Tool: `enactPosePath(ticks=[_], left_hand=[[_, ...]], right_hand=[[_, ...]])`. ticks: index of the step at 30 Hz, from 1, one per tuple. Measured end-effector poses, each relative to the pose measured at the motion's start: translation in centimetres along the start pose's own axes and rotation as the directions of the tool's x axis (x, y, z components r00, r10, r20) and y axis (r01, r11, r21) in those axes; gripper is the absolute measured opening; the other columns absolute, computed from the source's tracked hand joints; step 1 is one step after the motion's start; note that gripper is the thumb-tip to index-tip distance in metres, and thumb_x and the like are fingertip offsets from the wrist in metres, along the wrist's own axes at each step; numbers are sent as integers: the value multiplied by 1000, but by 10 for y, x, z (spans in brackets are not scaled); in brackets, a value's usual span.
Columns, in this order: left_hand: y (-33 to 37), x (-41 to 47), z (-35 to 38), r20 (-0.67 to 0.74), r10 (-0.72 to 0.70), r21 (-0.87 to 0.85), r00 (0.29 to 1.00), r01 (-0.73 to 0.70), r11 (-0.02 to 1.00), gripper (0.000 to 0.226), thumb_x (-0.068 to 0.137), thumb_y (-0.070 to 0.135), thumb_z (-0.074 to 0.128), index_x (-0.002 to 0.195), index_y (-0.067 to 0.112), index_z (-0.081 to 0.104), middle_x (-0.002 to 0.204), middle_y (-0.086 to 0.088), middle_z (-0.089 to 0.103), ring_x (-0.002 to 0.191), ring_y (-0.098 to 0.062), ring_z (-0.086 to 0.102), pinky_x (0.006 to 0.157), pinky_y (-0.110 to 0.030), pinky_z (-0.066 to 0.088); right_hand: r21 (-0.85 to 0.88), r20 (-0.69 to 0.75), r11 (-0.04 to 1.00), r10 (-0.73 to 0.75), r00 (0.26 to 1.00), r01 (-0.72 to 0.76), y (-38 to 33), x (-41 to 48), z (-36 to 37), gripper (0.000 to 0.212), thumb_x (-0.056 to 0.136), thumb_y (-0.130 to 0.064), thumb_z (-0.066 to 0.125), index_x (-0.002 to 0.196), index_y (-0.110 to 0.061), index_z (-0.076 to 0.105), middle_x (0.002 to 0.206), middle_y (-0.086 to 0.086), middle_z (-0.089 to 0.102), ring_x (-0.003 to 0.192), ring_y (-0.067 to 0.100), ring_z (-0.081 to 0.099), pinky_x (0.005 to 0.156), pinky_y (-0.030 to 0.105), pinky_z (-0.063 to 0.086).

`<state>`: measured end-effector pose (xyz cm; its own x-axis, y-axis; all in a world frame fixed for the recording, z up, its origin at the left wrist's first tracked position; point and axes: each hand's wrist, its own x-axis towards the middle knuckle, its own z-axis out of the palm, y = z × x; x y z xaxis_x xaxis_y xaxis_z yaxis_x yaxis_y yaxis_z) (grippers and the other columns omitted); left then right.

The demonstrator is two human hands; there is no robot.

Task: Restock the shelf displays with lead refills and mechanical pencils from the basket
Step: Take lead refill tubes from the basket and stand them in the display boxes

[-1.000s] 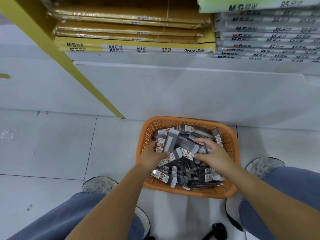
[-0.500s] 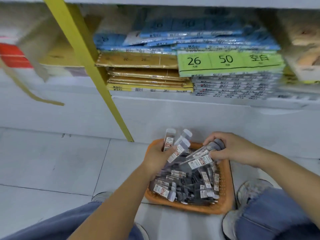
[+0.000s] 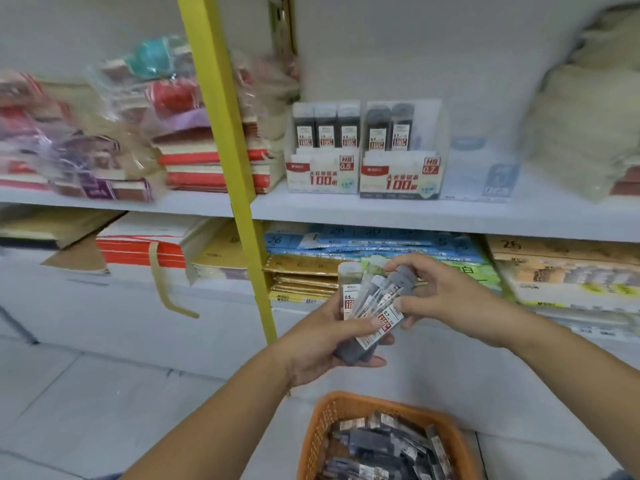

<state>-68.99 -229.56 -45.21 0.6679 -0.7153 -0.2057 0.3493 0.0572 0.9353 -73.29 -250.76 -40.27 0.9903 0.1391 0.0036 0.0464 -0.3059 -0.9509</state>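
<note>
Two bare forearms, unsleeved as far as the view reaches, lead up to the left hand (image 3: 325, 341) and right hand (image 3: 446, 299), while a sliver of blue trouser cloth (image 3: 110, 477) shows well below the left hand.

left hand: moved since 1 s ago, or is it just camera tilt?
Yes. The left hand was down in the orange basket; now it is up, clear of the rim, gripping a bunch of lead refill tubes.

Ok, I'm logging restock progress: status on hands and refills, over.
Left hand grips fanned refill tubes. Right hand pinches the rightmost tube. 0.5 display and 0.7 display part-filled, way to them looks open.
</note>
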Motion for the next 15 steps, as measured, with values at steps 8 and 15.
enactPosePath(ticks=[8,15], left_hand=[[69,10,6,-134,289,-19,948,-294,956,55,78,24,81,128,26,58,116,-6,73,91,-22,73,65,-34,60],[76,26,14,-235,376,-74,896,-402,913,50,72,33,84,118,35,64,114,-4,75,87,-18,73,58,-30,57]], right_hand=[[82,-353,973,-176,919,218,-61,34,1,36,81,-16,76,110,-31,60,101,-4,73,72,23,72,67,34,58],[130,-509,942,-205,836,310,-64,48,12,31,85,-19,72,103,-42,63,88,-10,75,65,11,71,56,18,53]])
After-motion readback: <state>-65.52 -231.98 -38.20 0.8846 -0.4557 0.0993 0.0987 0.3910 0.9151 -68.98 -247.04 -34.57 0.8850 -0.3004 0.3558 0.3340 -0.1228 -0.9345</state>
